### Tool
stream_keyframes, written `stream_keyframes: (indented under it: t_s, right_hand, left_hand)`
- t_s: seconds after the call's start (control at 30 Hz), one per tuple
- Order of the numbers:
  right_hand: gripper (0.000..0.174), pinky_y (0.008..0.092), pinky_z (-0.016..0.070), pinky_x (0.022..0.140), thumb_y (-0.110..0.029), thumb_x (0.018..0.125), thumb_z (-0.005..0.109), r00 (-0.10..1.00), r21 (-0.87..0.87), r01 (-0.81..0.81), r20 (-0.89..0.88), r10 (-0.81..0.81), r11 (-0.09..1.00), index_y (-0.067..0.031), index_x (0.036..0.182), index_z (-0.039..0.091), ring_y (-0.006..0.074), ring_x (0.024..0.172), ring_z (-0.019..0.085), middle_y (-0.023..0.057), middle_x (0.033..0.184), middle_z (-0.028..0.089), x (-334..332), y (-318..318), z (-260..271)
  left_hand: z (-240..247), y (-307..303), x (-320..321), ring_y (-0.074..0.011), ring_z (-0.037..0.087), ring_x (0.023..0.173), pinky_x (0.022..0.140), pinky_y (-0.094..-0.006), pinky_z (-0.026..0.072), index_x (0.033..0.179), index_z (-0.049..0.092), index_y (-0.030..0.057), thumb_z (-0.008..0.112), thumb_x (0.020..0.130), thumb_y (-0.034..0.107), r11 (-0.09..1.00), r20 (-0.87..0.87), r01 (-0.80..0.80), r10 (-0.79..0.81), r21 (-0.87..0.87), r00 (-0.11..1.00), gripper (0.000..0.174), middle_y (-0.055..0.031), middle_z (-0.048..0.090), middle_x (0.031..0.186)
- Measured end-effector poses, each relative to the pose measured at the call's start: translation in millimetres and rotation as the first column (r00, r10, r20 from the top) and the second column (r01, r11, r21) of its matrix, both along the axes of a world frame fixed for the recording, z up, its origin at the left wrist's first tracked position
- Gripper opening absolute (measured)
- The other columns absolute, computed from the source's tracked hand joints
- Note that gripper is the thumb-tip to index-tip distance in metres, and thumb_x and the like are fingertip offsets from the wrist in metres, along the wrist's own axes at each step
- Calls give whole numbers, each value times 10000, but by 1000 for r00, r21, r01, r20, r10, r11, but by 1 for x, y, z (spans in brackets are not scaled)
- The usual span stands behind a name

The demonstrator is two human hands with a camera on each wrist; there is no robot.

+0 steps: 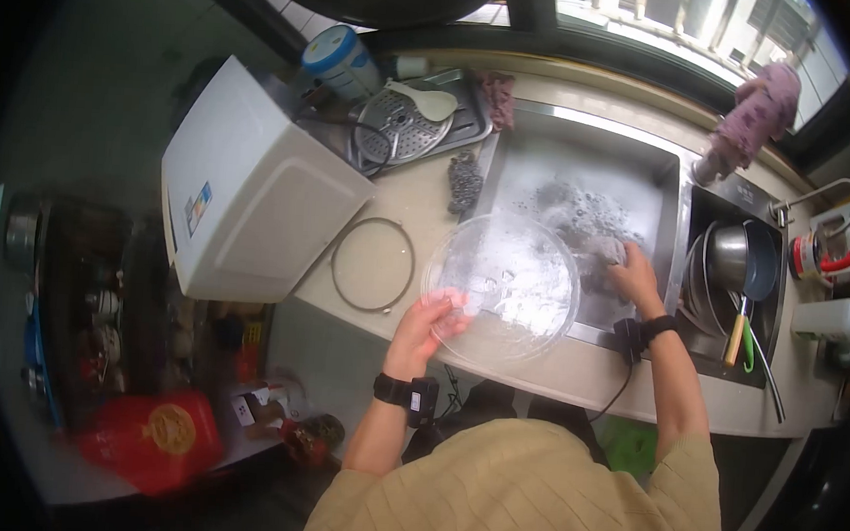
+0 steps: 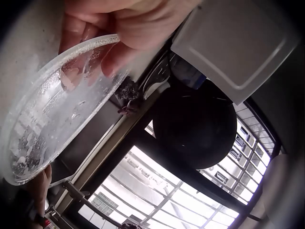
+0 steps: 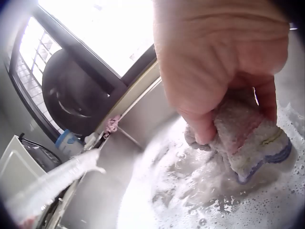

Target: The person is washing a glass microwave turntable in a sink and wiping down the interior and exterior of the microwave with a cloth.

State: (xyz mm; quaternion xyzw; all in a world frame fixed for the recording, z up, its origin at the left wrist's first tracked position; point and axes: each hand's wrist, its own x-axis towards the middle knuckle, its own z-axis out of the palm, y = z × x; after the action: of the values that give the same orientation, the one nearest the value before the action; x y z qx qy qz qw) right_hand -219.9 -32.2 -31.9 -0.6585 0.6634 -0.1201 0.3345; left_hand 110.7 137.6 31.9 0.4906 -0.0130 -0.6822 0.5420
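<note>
Daylight shines through a barred, dark-framed window [image 2: 157, 183] behind a pale countertop [image 1: 408, 198]

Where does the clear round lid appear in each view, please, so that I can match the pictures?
Head: the clear round lid is near the middle, in the left hand.
Left wrist: on the left side, slanted.
Right wrist: at lower left, nearly edge-on.
Shared landmark: the white box, visible in all three.

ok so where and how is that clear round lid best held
Probably hold the clear round lid by its near left rim, coming from the person's left, where the left grip pinches it: the lid is broad, its thin edge suits a pinch, and its right side reaches over the sink.
</note>
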Motion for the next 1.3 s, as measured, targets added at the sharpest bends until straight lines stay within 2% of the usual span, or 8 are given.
stream_keyframes:
  t_s: [0.27, 0.57, 0.67, 0.73, 0.77, 0.83, 0.93, 1.3]
  right_hand:
    - [510, 295, 397, 892, -183, 812, 608, 728, 217, -70, 679, -99, 974, -33, 1265, 427, 199, 1043, 509, 118, 1173, 528, 60, 35, 22]
    - [649, 247, 420, 829, -37, 708, 659, 677, 281, -127, 726, -124, 951, -14, 1290, 373, 146, 973, 515, 90, 1107, 527, 93, 64, 31]
    - [599, 233, 430, 747, -17, 680, 614, 702, 329, -58, 684, -195, 943, -13, 1243, 411, 132, 884, 522, 66, 1034, 537, 95, 64, 27]
    - [569, 229, 426, 723, -19, 670, 590, 719, 281, -32, 673, -173, 959, -12, 1216, 430, 127, 852, 518, 59, 1006, 537, 98, 66, 20]
    - [542, 225, 423, 698, -21, 660, 566, 733, 235, 1, 661, -160, 972, -12, 1189, 450, 122, 821, 514, 52, 978, 537, 100, 66, 19]
    - [523, 226, 422, 695, -31, 661, 557, 772, 216, 20, 618, -153, 976, -12, 1176, 462, 120, 813, 512, 53, 965, 538, 101, 68, 21]
    - [501, 225, 422, 691, -50, 664, 545, 815, 191, 71, 555, -168, 979, -14, 1159, 480, 116, 797, 506, 56, 947, 540, 102, 72, 20]
    - [545, 302, 429, 785, -161, 687, 522, 901, -50, 136, 422, -103, 989, 0, 1202, 446, 225, 881, 551, 164, 988, 568, 145, 75, 36]
  left_hand:
    - [-13, 32, 23, -293, 647, 771, 642, -327, 568, 1109, 508, 1, 530, 844, 29, 999, -3, 38, -38, 33, 999, 268, -178, 603, 1028]
    - [-23, 32, 35, -202, 635, 649, 472, -273, 505, 943, 534, -11, 613, 789, 97, 990, 463, 43, -100, 133, 881, 205, -170, 621, 859]
    - [-2, 32, 36, -223, 628, 626, 500, -293, 485, 883, 553, -9, 631, 760, 119, 964, 751, 91, -252, 249, 610, 194, -158, 619, 822]
    - [1, 36, 41, -267, 611, 659, 561, -330, 475, 846, 573, -5, 612, 753, 152, 978, 981, 81, -195, 193, 17, 186, -127, 595, 786]
    - [4, 36, 44, -267, 611, 659, 561, -330, 475, 846, 573, -5, 612, 753, 152, 979, 981, 76, -192, 190, 17, 186, -127, 595, 786]
    - [11, 36, 51, -306, 580, 698, 620, -365, 474, 803, 582, 19, 586, 740, 178, 991, 905, 121, -2, 59, -426, 171, -109, 568, 767]
    - [2, 35, 68, -300, 570, 728, 576, -418, 462, 780, 582, 47, 591, 714, 138, 945, 843, 219, -95, 243, -530, 112, -102, 577, 801]
    - [73, 59, 72, -286, 567, 592, 541, -355, 460, 735, 553, 37, 585, 696, 65, 980, 966, 195, 75, -26, -247, 58, -114, 564, 682]
